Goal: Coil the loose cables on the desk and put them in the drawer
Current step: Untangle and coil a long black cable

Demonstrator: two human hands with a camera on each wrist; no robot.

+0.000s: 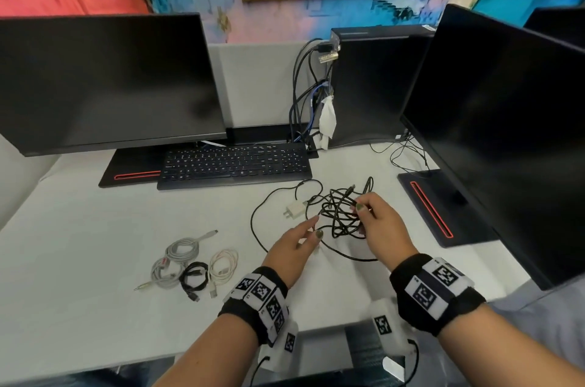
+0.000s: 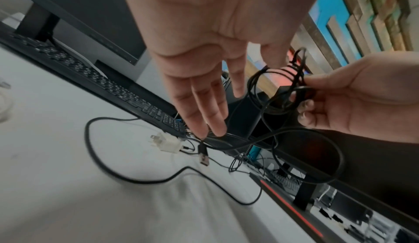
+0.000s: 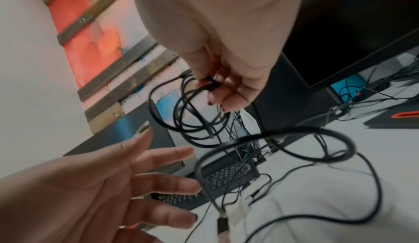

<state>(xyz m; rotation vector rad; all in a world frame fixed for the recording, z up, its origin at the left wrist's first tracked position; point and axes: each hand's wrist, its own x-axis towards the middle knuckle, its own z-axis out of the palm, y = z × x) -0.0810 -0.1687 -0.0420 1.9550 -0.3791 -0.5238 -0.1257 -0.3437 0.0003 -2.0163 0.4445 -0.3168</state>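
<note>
Now right hand (image 1: 381, 226) fingers (image 3: 229, 101) pinch black cable coil (image 1: 343, 212), lifted above desk (image 1: 79, 244). Left hand (image 1: 296, 245) at coil's 9 o'clock, fingers (image 2: 204, 114) straight, spread, gripping nothing. Loose cable tail loops over desk toward 7 o'clock; white charger plug (image 1: 294, 208) just beside coil at 10 o'clock. Three coiled cables (image 1: 193, 266) lie well apart at 8 o'clock. Keyboard (image 1: 234, 165) at 11 o'clock.

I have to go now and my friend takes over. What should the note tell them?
Right hand pinches the half-wound black cable coil above the white desk. Left hand is open beside it, holding nothing.
The cable's loose tail and a white wall charger lie on the desk.
Done: four coiled cables, two grey, one black, one cream.
Left: finish this coil, then put everything in the drawer, which is not in view.
</note>
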